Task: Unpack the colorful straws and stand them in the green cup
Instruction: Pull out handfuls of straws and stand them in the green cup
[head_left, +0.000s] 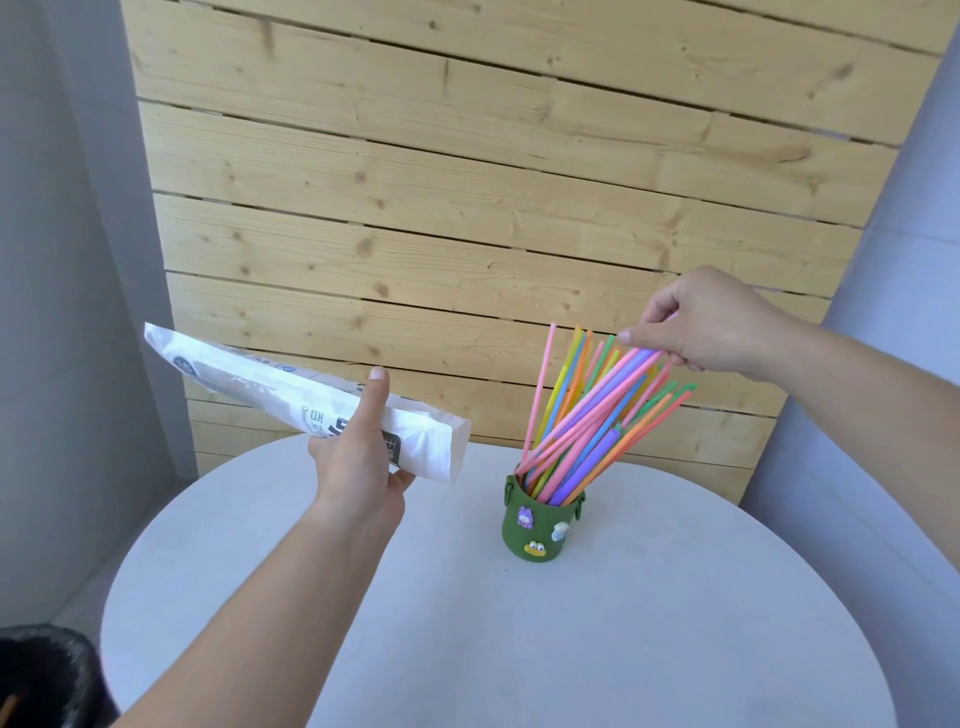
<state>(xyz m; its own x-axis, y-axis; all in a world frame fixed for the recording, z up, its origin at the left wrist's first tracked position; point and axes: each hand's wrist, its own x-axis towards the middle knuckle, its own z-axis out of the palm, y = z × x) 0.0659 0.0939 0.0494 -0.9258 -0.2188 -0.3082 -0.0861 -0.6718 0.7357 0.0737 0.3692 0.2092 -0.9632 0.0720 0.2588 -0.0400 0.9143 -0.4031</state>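
Head view, left hand (358, 462) gripping wrapper (291, 395), right hand (696, 322) pinching straws (587, 415) in green cup (540, 525)

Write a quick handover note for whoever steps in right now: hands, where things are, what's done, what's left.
Left hand: holds the white wrapper bag above the table; it looks empty.
Right hand: fingertips pinch the top ends of the straws.
Straws: in the green cup, leaning right, fanned out.
Done: unpacking, straws in cup.
Left: let go of the straws, perhaps straighten them, put the bag down.
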